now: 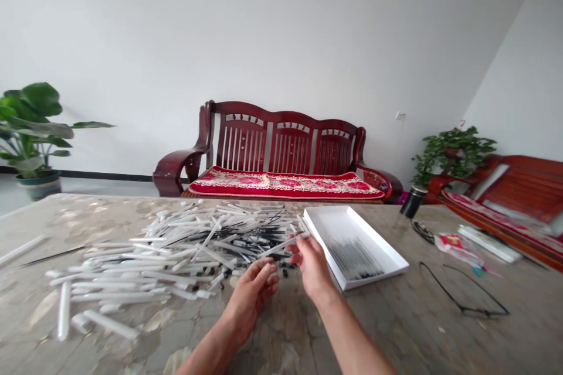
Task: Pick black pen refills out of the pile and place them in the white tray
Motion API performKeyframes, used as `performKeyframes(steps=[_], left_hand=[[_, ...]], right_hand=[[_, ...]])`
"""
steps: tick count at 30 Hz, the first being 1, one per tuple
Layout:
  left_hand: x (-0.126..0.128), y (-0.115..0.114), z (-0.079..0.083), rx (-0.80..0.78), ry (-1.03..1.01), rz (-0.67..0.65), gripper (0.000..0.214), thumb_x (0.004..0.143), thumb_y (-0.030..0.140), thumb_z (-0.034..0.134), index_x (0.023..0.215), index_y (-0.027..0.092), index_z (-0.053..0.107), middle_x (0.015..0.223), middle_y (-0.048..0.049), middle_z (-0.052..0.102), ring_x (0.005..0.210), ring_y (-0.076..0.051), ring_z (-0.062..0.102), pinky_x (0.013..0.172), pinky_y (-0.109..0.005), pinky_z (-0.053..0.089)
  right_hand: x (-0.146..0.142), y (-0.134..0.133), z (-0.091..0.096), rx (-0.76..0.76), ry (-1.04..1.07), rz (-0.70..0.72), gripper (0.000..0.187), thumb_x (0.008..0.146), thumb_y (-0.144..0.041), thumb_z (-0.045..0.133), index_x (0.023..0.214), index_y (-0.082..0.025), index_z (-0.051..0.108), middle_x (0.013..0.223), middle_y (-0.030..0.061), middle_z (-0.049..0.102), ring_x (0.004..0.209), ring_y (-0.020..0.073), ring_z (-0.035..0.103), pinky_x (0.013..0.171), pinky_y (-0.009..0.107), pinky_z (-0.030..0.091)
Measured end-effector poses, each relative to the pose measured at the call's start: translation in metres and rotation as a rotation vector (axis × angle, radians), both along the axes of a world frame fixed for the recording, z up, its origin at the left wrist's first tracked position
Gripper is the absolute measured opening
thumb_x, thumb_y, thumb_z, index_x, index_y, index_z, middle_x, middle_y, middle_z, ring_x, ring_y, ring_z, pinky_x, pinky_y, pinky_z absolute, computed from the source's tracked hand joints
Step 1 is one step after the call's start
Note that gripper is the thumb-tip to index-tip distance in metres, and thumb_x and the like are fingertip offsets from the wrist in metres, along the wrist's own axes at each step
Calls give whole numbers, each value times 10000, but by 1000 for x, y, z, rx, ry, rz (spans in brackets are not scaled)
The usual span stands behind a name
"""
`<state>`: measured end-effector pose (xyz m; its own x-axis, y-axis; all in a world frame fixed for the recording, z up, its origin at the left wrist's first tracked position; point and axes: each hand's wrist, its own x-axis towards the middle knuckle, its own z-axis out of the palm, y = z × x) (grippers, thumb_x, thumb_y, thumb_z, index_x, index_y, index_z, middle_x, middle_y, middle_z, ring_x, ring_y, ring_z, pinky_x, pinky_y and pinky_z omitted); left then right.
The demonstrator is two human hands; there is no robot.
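Observation:
My right hand [311, 263] is pinched on a slim, greyish pen-like stick [284, 244] that slants down to the left over the pile. Close beside it, my left hand [253, 288] is curled with the thumb near the fingers; whether anything is in it is hidden. In front of both hands spreads a heap of white pen barrels [127, 278], mixed with dark thin rods and small black pieces [264, 237]. Right of my right hand lies a shallow white box [323, 217]. A row of slim clear sticks with dark ends [355, 258] lies inside it.
On the table's right stand or lie a black cylinder [413, 202], eyeglasses [477, 309], a plastic packet [460, 249] and a white long object [490, 243]. A long dark rod [55, 256] lies at left. Beyond the table [153, 351] is a wooden bench [290, 146].

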<state>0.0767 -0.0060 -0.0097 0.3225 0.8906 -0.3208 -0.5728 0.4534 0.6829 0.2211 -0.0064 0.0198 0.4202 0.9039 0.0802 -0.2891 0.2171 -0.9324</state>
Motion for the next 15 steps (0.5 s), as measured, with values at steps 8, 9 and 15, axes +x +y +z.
performKeyframes(steps=[8,9,15], left_hand=[[3,5,-13,49,104,-24,326,571,261,897,786,155,676,692,10,670,604,-97,629,596,-203,546],[4,5,-14,60,102,-39,339,554,274,903,779,156,678,682,11,666,602,-98,624,597,-206,543],[3,7,-20,57,91,-59,337,538,286,907,763,163,687,668,9,660,606,-104,618,602,-214,536]], right_hand=[[113,21,25,-179,-207,-342,449,689,-564,707,924,-189,633,768,26,705,591,128,629,474,206,458],[126,20,24,-212,-242,-361,418,707,-540,692,917,-185,631,740,23,693,566,121,617,460,199,443],[203,9,26,-464,-608,-402,207,778,-379,623,754,-174,600,645,11,641,502,106,563,449,190,395]])
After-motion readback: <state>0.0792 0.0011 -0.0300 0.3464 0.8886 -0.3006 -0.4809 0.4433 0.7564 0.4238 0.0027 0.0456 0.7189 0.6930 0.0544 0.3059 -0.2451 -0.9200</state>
